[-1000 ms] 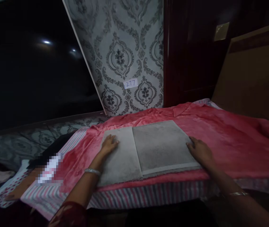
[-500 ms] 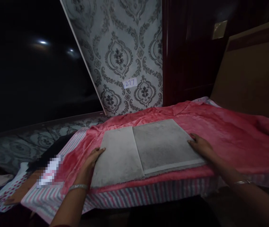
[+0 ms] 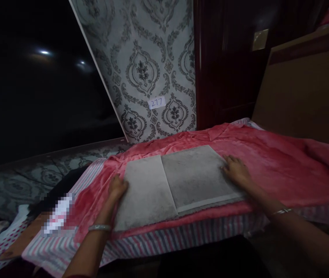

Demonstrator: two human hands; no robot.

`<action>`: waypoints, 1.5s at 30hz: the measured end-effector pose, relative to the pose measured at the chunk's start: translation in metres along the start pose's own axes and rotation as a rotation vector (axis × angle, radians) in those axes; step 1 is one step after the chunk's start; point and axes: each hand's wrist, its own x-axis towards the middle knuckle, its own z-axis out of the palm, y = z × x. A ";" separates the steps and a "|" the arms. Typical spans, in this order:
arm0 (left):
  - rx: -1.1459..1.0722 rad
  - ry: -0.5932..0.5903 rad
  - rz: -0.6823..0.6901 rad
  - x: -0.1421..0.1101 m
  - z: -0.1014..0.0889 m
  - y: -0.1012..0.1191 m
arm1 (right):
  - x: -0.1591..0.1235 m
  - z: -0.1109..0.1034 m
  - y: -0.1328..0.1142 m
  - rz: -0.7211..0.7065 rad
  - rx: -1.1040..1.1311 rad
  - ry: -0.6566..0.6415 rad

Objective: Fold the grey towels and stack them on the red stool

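Note:
A flat grey cloth (image 3: 200, 179) with a soft, velvety look lies in front of me. A straight ridge, like a fold edge, runs across it, and a paler strip lines its near right side. My left hand (image 3: 117, 189) is at the cloth's left edge, its thumb by the border and its fingers apart. At the right edge, my right hand (image 3: 236, 170) rests with fingers spread, slightly blurred. How much of the cloth lies under either palm is hidden. Beneath it spreads a red plush blanket (image 3: 283, 173).
A striped sheet (image 3: 182, 235) hangs below the blanket at the near edge. Behind stand a large dark screen (image 3: 37, 96), patterned wallpaper bearing a paper label (image 3: 156, 102) and a dark red door (image 3: 225, 77). A cardboard panel (image 3: 306, 88) leans at right.
My left hand moved from the cloth's top out to its left edge, and the cloth's left side shifted slightly outward. My right hand first slid outward, then back in along the right edge.

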 end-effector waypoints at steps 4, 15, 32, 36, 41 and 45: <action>0.339 -0.143 0.254 0.025 0.034 0.054 | -0.006 -0.003 -0.012 -0.103 0.164 0.045; 0.418 -0.288 0.356 0.100 0.115 0.108 | -0.116 -0.008 -0.185 -0.424 0.463 -0.506; 0.239 -0.358 0.567 0.132 0.134 0.134 | -0.120 0.006 -0.178 -0.318 0.911 -0.390; 0.302 -0.327 0.522 0.113 0.163 0.125 | -0.121 0.013 -0.165 -0.267 0.811 -0.490; 0.382 -0.257 0.494 0.101 0.169 0.120 | -0.121 0.007 -0.169 -0.243 0.732 -0.542; 0.435 -0.212 0.476 0.094 0.168 0.129 | -0.119 0.004 -0.170 -0.238 0.681 -0.549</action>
